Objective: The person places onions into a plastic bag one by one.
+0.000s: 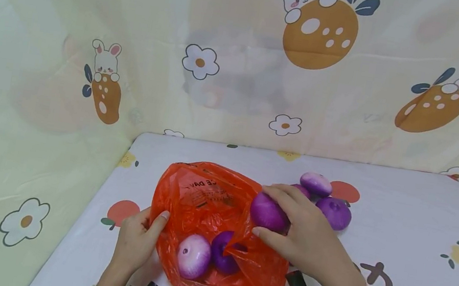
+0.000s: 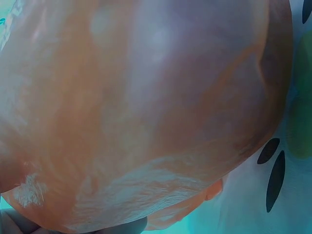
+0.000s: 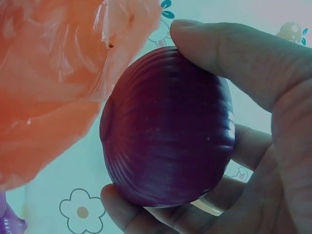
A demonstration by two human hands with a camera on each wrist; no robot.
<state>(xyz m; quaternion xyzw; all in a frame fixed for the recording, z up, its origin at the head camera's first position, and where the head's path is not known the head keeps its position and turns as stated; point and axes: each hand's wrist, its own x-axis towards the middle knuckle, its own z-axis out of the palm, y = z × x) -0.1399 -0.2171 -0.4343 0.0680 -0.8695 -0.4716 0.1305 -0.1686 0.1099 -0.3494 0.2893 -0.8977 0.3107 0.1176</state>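
A red plastic bag [image 1: 205, 184] stands with its mouth wide, facing the head camera. My left hand [image 1: 136, 240] pinches the bag's left rim, thumb on the inner side. Inside lie a pale purple-white onion [image 1: 193, 257] and a darker purple onion [image 1: 225, 253], the latter partly covered by a fold of the bag. With curled fingers and thumb, my right hand [image 1: 309, 234] holds a purple onion [image 1: 269, 212] at the bag's right rim; the right wrist view shows this ribbed onion [image 3: 168, 131] close up. The left wrist view is mostly filled by the bag [image 2: 146, 122].
Behind my right hand, a pale onion [image 1: 316, 183] and a purple onion [image 1: 334, 213] lie on the table, with another partly hidden onion [image 1: 302, 190] beside them. The white patterned tablecloth [image 1: 412, 229] meets a printed curtain [image 1: 237, 90] at the back.
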